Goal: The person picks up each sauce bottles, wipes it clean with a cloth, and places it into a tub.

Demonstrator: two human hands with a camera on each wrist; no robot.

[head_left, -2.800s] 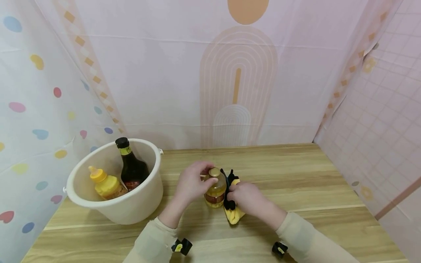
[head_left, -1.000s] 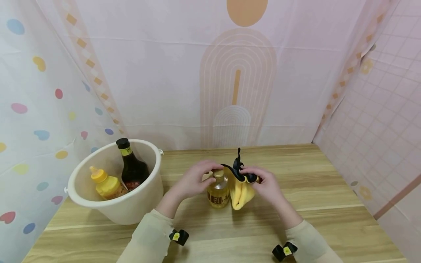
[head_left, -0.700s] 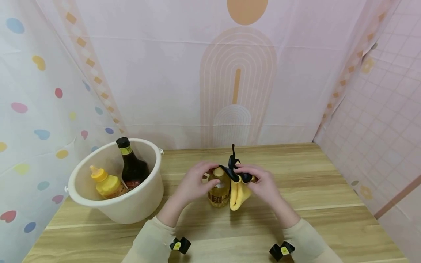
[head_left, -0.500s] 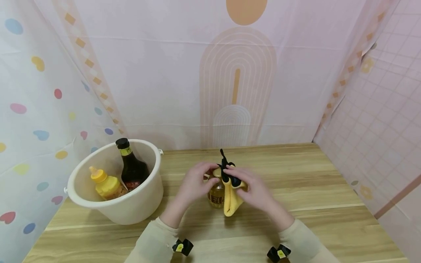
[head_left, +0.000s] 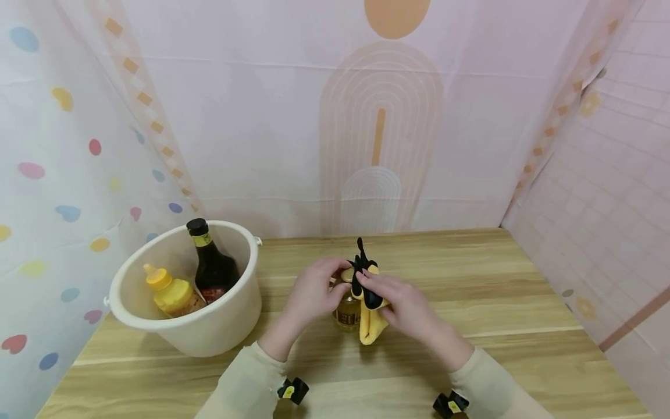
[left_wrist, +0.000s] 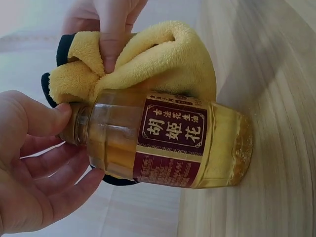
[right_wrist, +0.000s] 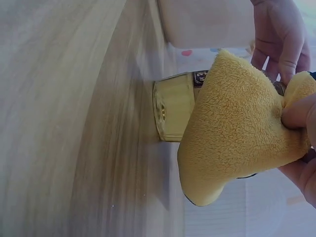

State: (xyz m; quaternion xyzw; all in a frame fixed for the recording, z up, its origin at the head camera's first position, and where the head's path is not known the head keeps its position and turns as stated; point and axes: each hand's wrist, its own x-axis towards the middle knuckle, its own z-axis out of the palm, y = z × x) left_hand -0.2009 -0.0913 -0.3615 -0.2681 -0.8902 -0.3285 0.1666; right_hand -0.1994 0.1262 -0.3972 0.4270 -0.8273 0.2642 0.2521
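With thumb and fingers, my left hand point(head_left: 316, 291) pinches the capped neck of a clear bottle of golden oil point(left_wrist: 118, 126). The bottle stands upright on the wooden table, its dark red label point(left_wrist: 170, 140) facing the left wrist camera. A yellow towelling cloth with black edging point(right_wrist: 232, 123) is bunched in my right hand point(head_left: 403, 302). Its folds lie against the bottle's side, near the shoulder, and the lower end hangs down. In the head view the cloth covers much of the bottle's right side.
A white bucket point(head_left: 209, 334) stands at the left of the table point(head_left: 471, 279). Inside lean a dark bottle with a black cap point(head_left: 216, 267) and a yellow squeeze bottle point(head_left: 173, 295). A patterned curtain point(head_left: 272, 145) closes off the back.
My right hand lifted the cloth up and right, opening it from the bottle, then brought it back left against the bottle's side. My left hand has stayed at the cap.
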